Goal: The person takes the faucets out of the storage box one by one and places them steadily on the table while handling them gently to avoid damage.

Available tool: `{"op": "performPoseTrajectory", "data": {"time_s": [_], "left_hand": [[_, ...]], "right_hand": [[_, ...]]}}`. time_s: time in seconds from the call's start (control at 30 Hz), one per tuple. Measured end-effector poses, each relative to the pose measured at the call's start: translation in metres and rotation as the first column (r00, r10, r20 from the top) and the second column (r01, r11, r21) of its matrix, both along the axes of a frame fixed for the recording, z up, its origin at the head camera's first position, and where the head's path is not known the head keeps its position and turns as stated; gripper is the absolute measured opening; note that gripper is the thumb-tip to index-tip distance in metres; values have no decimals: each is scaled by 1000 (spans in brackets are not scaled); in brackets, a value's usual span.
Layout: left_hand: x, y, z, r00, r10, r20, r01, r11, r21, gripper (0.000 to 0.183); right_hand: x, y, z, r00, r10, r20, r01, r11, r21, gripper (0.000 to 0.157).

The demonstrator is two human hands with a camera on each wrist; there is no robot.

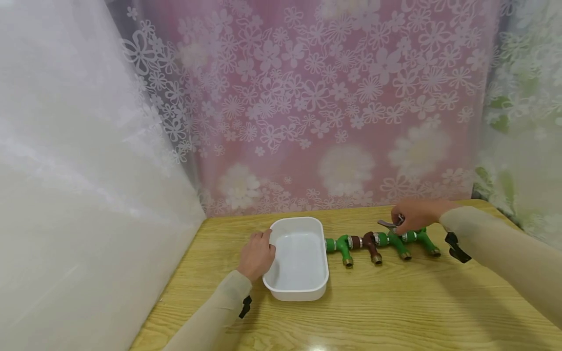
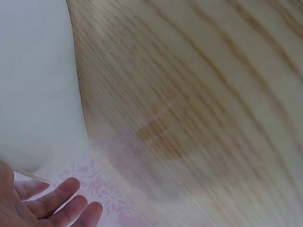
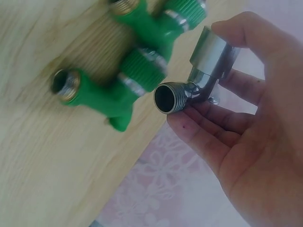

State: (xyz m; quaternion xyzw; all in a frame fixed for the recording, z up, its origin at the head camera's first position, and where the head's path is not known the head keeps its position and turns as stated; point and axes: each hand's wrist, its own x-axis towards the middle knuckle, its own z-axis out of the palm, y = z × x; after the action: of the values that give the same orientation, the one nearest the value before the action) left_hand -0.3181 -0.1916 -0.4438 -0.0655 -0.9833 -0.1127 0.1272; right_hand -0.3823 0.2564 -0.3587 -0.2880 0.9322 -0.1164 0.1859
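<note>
A white rectangular tub (image 1: pixel 295 295) stands on the table, and my left hand (image 1: pixel 256 254) holds its left rim. In the left wrist view, the fingers of that hand (image 2: pixel 57 208) are loosely bent beside the rim; the thumb is out of sight there. My right hand (image 1: pixel 414 215) grips a silver metal tap (image 3: pixel 208 56) above the row of taps. Its threaded mouth shows in the right wrist view, and its lever in the head view. Just below lie a green tap (image 1: pixel 399 246), another green tap (image 1: pixel 426 242) and a brown tap (image 1: pixel 373 248).
A further green tap (image 1: pixel 344 248) lies closest to the tub's right side, its ridged end by the wall. The row lies on a wooden table (image 1: pixel 373 312). Behind hangs a pink flowered curtain (image 1: pixel 307 122), with a white sheet (image 1: pixel 88 170) on the left.
</note>
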Motion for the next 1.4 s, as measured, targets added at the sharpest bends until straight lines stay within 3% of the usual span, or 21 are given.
{"op": "performPoseTrajectory", "data": {"time_s": [0.53,0.8,1.4], "left_hand": [[-1,-1,-1,1000,8,10,-8,1000,0,44],[-2,-1,0,1000,10,-2,-10,1000,-13,44],[-2,-2,-1,1000,-9,-13,9,1000,2,44]], "right_hand": [[-3,51,-16,998,-45,-44,45,999,3,23],[0,69,-19,996,-85,-36,86,996,20,29],[5,105,-35,986,-165,-2,165,986,26,27]]}}
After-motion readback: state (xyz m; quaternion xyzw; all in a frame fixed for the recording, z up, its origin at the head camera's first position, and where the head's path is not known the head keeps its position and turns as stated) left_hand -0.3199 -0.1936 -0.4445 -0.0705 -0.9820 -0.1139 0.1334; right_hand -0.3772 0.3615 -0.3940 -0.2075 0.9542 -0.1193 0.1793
